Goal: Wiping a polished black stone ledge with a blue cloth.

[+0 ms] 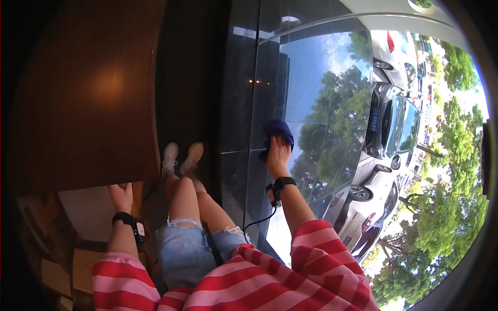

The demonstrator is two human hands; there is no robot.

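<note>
My right hand (279,155) presses a dark blue cloth (281,130) against a glossy dark tiled ledge (268,112) beside the window. Sky and trees are mirrored in the ledge's polished surface. At the left, my left hand (121,196) rests at the near edge of a dark brown wooden table (116,136); its fingertips are partly hidden under or behind that edge, so its grip is unclear. Both wrists wear black straps with small devices, and a black cable runs from the right one.
A woven cane chair seat (87,270) stands at the lower left, near the table. My feet in light shoes (170,155) are on the dark floor between table and ledge. Outside the window are parked cars (393,124) and trees. A thin metal rail (330,19) curves across the top.
</note>
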